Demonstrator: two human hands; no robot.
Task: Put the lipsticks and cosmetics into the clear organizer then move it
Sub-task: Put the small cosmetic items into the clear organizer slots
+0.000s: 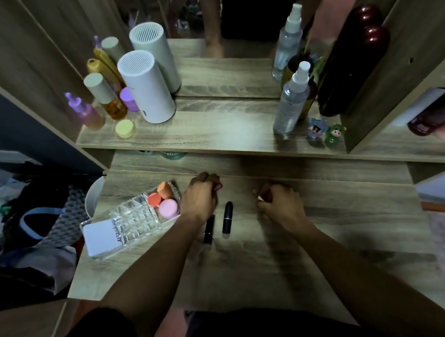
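A clear organizer [135,221] sits at the left of the wooden table. It holds orange and pink sponges [163,196] in its far end and a white card [101,237] in its near end. Two black lipsticks lie on the table, one [227,219] in the open, the other [209,229] partly under my left wrist. My left hand [201,196] is just right of the organizer, fingers curled around a small reddish item. My right hand [278,202] is curled around a small item with a metallic end; I cannot tell what it is.
A raised shelf [211,133] behind the table carries bottles [106,98], a white cylinder [147,88], a yellow jar [125,128], spray bottles [291,98], a dark tall bottle [351,63] and small figurines [326,130]. A mirror stands behind. Clothes and bags [31,219] lie left of the table.
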